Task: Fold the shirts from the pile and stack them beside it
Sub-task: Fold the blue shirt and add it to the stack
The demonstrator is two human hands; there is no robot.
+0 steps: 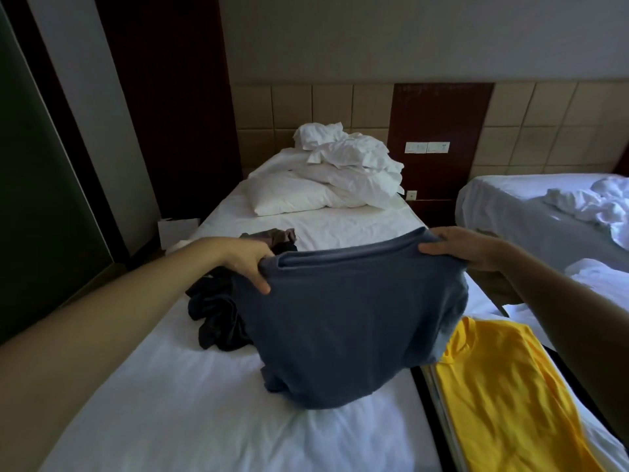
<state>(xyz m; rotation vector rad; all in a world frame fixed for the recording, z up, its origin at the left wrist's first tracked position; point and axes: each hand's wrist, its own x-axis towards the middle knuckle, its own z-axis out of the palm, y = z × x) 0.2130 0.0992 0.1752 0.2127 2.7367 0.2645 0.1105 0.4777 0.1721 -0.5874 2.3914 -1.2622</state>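
Note:
A grey-blue shirt (pixel 343 321) hangs over the white bed (pixel 190 413), its lower part bunched on the sheet. My left hand (pixel 245 264) grips its upper left edge, thumb in front. At the upper right edge my right hand (pixel 466 248) pinches the cloth. Behind and to the left lies the pile: a crumpled black garment (pixel 214 315) and a brownish one (pixel 269 237) further back. A folded yellow shirt (pixel 503 386) lies at the right, on top of a stack by the bed's edge.
White pillows and a crumpled duvet (pixel 326 175) fill the head of the bed against a tan padded headboard. A second bed (pixel 531 212) with rumpled linen stands to the right across a narrow gap. A white paper bag (pixel 177 229) stands on the floor at the left.

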